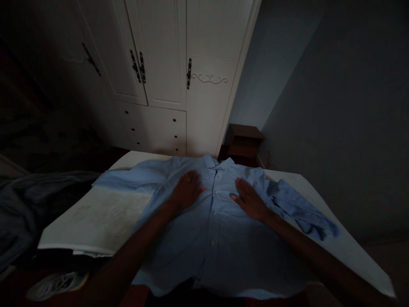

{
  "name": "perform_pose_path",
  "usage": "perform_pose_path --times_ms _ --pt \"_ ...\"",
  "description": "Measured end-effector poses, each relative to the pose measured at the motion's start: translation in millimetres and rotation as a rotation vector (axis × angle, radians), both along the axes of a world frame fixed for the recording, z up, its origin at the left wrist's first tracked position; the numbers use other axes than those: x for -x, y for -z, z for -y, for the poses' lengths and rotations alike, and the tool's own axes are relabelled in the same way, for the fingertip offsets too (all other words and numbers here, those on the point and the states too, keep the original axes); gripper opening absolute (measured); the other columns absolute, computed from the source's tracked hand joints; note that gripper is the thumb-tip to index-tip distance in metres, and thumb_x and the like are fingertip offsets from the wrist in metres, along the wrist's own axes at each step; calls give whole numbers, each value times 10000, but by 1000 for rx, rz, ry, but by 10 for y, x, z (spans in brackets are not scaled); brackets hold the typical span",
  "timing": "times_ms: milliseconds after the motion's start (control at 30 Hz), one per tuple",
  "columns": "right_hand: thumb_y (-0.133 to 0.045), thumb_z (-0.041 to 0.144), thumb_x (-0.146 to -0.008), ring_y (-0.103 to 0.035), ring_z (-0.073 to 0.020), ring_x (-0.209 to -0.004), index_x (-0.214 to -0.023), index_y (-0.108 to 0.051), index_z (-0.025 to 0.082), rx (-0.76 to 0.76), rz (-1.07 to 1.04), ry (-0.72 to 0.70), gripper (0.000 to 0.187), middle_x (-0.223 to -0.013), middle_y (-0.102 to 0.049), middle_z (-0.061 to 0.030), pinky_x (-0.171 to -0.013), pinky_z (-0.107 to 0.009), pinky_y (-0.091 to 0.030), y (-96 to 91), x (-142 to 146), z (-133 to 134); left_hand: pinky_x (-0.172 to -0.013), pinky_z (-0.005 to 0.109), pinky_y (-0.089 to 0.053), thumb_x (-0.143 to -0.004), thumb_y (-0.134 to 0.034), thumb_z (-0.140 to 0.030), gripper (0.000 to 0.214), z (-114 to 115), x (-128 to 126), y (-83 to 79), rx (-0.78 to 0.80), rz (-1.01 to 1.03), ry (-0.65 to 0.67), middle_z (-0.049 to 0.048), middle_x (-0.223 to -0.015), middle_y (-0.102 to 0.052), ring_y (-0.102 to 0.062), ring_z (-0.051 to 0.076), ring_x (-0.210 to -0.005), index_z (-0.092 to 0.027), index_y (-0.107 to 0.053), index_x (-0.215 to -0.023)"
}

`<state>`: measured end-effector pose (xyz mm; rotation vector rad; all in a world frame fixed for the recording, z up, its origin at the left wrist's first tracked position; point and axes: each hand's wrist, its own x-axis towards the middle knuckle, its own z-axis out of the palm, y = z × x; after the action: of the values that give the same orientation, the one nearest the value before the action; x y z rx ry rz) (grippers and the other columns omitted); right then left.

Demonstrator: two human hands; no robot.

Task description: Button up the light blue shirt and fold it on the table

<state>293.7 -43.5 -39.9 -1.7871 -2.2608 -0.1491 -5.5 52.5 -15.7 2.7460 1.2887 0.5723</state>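
Note:
A light blue button-up shirt (198, 226) lies front side up, its collar at the far edge of a white-covered table (96, 217). My left hand (187, 190) rests flat on the left chest of the shirt, a ring on one finger. Palm down, my right hand (251, 199) lies on the other side of the button placket, fingers stretched toward the collar. The left sleeve stretches out sideways, while the right sleeve (303, 209) is bunched and creased. Neither hand grips the cloth.
Behind the table stands a white wardrobe (166, 55) with dark handles and drawers. A small brown cabinet (244, 138) sits by the grey wall. Dark grey cloth (28, 209) is heaped at left. A shoe (57, 285) is on the floor at lower left.

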Motion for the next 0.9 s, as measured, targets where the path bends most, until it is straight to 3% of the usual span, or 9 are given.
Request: perform_pose_path --times_ms 100,200,267,367,467,600,733,900 --pt "-314 556 -979 -288 -307 -1440 -1563 -100 162 -53 -23 -35 737 -1562 -299 -165 -1147 -521 -326 -106 -44 127 -1151 431 -345 -981 -348 -389 505 -146 296 -108 -56 115 -37 166 -1484 -437 -363 261 -1406 -98 -471 -1375" --pt "-373 475 -975 -322 -315 -1425 -1559 -116 163 -136 -35 20 710 -1553 -323 -163 -1133 -529 -356 -222 -215 287 -1117 481 -376 -950 -358 -282 445 -345 733 -279 -128 132 -233 202 -1400 -513 -428 298 -1351 -75 -516 -1311" --pt "-359 381 -966 -329 -324 -1421 -1549 -155 141 -198 -36 60 663 -1550 -324 -171 -1125 -548 -361 -254 -412 378 -1067 484 -415 -937 -373 -296 434 -464 1037 -371 -106 56 -350 228 -1308 -574 -486 326 -1289 -54 -558 -1247" --pt "-335 263 -899 -336 -343 -1413 -1513 -247 106 -254 -49 115 639 -1527 -359 -182 -1108 -584 -365 -215 -756 472 -1040 449 -422 -938 -389 -383 473 -567 1413 -423 15 -96 -403 206 -1243 -625 -533 318 -1235 -69 -575 -1240" --pt "-402 307 -830 -405 -388 -1360 -1431 -366 62 -233 -47 237 650 -1444 -455 -232 -1056 -609 -402 -179 -1012 539 -1002 442 -436 -918 -432 -448 518 -590 1648 -421 113 -133 -458 157 -1249 -646 -576 313 -1184 -135 -554 -1313" --pt "-501 337 -800 -547 -405 -1200 -1347 -461 51 -74 3 513 619 -1304 -561 -277 -948 -556 -474 -339 -1097 642 -888 358 -487 -900 -459 -441 413 -577 1796 -528 165 -64 -509 117 -1157 -698 -628 294 -1088 -190 -696 -1127" --pt "-508 216 -815 -637 -316 -1015 -1232 -595 100 103 -35 572 442 -1134 -662 -219 -870 -407 -482 -689 -1087 709 -829 372 -495 -907 -453 -417 399 -562 1813 -794 105 -36 -612 145 -1132 -691 -637 307 -1035 -191 -710 -1113" --pt "-466 282 -833 -656 -332 -962 -1205 -630 129 40 -142 701 434 -1075 -682 -211 -790 -419 -486 -1078 -1197 630 -870 487 -457 -922 -430 -274 339 -520 1684 -1029 -7 -179 -712 199 -1107 -665 -621 352 -1041 -131 -714 -1039"
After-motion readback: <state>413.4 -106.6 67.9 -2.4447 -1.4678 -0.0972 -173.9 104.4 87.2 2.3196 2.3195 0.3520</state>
